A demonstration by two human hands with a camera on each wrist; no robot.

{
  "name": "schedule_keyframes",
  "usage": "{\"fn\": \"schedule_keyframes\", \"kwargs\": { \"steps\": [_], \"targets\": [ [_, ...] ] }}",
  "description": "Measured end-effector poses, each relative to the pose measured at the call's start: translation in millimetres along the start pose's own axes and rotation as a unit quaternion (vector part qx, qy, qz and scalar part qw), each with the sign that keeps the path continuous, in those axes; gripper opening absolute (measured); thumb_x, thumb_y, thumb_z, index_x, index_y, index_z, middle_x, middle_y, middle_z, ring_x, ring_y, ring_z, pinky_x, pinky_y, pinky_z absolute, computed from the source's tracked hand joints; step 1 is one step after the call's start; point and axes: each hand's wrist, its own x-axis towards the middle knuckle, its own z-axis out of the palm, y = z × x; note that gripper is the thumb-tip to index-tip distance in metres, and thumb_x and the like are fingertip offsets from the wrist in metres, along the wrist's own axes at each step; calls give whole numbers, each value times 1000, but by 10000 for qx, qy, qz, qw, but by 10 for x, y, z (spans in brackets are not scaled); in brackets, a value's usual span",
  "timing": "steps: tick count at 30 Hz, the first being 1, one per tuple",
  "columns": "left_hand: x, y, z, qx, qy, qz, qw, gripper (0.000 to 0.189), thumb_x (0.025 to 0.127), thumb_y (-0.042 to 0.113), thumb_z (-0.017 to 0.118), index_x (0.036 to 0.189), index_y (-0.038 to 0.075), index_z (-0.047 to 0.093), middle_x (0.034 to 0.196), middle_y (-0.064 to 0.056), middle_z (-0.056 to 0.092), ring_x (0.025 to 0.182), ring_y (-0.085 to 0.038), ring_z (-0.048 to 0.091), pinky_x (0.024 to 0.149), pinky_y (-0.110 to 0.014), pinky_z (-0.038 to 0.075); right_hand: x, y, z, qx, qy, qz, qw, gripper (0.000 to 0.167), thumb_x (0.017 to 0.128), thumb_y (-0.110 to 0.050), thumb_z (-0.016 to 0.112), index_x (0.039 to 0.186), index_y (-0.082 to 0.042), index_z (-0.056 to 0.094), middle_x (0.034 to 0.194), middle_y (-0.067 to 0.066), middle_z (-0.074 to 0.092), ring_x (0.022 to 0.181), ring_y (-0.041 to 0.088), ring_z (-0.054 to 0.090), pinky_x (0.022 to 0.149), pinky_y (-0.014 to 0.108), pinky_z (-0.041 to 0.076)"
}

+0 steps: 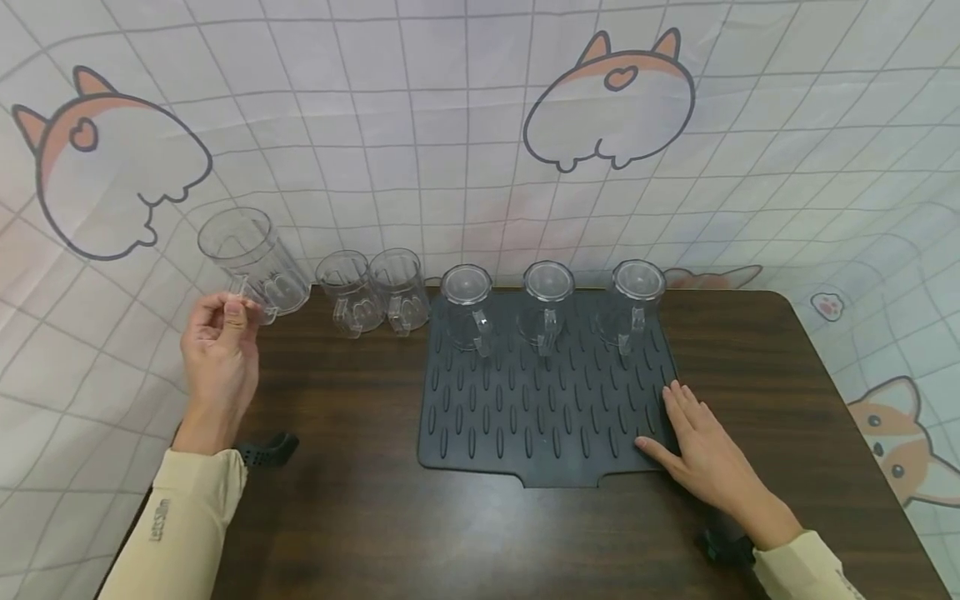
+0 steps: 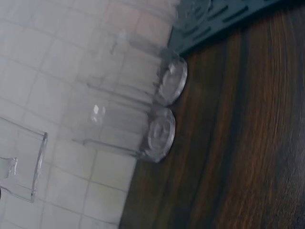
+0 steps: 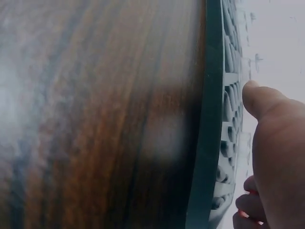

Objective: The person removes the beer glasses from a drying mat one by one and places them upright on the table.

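At the left, my left hand (image 1: 221, 346) pinches the handle of a clear glass mug (image 1: 258, 258), its mouth facing up and tilted. Only part of this mug (image 2: 24, 164) shows at the left wrist view's edge. Beside it, two clear glass mugs (image 1: 351, 292) (image 1: 401, 290) stand mouth up on the table. Three more clear mugs (image 1: 467, 308) (image 1: 547, 308) (image 1: 632, 307) stand upside down along the back of a dark ribbed drying mat (image 1: 517, 458). My right hand (image 1: 705, 454), its fingers straight, rests at the mat's right edge and holds nothing.
The brown wooden table (image 1: 352, 500) runs up to a tile-patterned wall covering (image 1: 465, 183) printed with cartoon dogs. This covering also rises along the left and right sides. A dark strap (image 1: 270, 450) shows by the left wrist.
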Motion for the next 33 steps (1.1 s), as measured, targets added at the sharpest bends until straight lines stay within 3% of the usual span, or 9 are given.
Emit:
{"fn": "schedule_keyframes", "kwargs": {
  "steps": [9,33],
  "targets": [
    [105,-180,-184,-102,365,-219,9990,8,94,-1,65,92,-5,58,90,-12,61,88,-22,62,86,-25,56,-19,6,67,-261,-315,103,9991,99,98,-60,59,159,10,24,168,33,18,157,51,21,123,71,19],
    [232,-637,-556,-462,974,-386,9934,9,97,-2,60,89,-4,56,88,-11,58,86,-22,59,83,-25,55,-61,34,168,-227,-241,117,9994,96,102,-57,55,160,10,20,170,32,13,158,50,17,123,68,23]
  ]
}}
